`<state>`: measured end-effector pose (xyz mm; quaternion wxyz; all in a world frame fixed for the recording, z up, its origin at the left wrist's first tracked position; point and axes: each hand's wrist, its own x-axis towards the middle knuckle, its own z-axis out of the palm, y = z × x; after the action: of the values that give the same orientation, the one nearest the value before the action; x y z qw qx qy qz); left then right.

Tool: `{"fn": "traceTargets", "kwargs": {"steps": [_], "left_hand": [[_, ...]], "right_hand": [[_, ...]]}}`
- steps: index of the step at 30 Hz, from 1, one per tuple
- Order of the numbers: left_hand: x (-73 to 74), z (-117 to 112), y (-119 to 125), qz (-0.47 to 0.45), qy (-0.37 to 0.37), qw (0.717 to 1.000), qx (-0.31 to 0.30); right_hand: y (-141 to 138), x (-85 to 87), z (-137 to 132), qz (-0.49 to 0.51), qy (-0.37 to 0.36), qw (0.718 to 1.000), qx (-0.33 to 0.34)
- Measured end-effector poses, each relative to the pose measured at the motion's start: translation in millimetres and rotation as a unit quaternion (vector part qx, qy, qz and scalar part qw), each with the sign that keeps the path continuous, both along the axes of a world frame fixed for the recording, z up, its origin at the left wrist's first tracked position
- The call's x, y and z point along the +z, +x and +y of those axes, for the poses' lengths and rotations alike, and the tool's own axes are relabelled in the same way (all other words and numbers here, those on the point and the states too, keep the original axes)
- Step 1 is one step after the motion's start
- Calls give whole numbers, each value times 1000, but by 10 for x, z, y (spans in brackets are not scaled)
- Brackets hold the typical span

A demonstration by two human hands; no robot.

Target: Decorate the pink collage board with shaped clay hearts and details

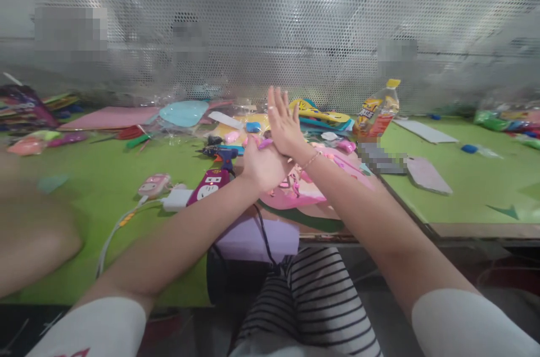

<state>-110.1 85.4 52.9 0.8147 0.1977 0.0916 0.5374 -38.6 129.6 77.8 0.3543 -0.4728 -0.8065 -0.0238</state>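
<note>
Both my arms stretch forward over the green table [105, 188]. My right hand [283, 121] is raised with its fingers straight and together, pointing up, a thin bracelet on the wrist. My left hand [264, 166] is wrapped around the right wrist from below, fingers curled on it. Under the hands lie pink foam cut-outs [307, 188]. Just left of them rest a blue glue gun [223, 154] and a maroon case with a face print [208, 185].
A white charger with cable [177, 198] and a pink gadget [154, 184] lie at the left. A plastic bottle [377, 109] stands at the back right. Coloured foam sheets and scraps crowd the back, before a perforated metal wall. Another person's arm [29, 233] enters at the left.
</note>
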Motion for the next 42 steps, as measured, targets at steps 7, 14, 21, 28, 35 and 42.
{"fn": "traceTargets", "kwargs": {"steps": [7, 14, 21, 28, 35, 42], "left_hand": [[20, -18, 11, 3, -12, 1000, 29], [5, -42, 34, 27, -40, 999, 22], [-39, 10, 34, 45, -27, 998, -32], [-62, 36, 78, 38, -44, 998, -13], [-106, 160, 78, 82, -131, 986, 64], [-73, 274, -33, 98, -153, 976, 120]], "right_hand": [[-28, 14, -42, -21, 53, 995, 85], [-39, -49, -18, -4, 7, 998, 66], [159, -80, 245, 13, -56, 998, 18], [245, -213, 342, 38, -28, 999, -5], [244, -230, 275, -19, 19, 1000, -16], [670, 22, -153, -80, 0, 990, 117]]}}
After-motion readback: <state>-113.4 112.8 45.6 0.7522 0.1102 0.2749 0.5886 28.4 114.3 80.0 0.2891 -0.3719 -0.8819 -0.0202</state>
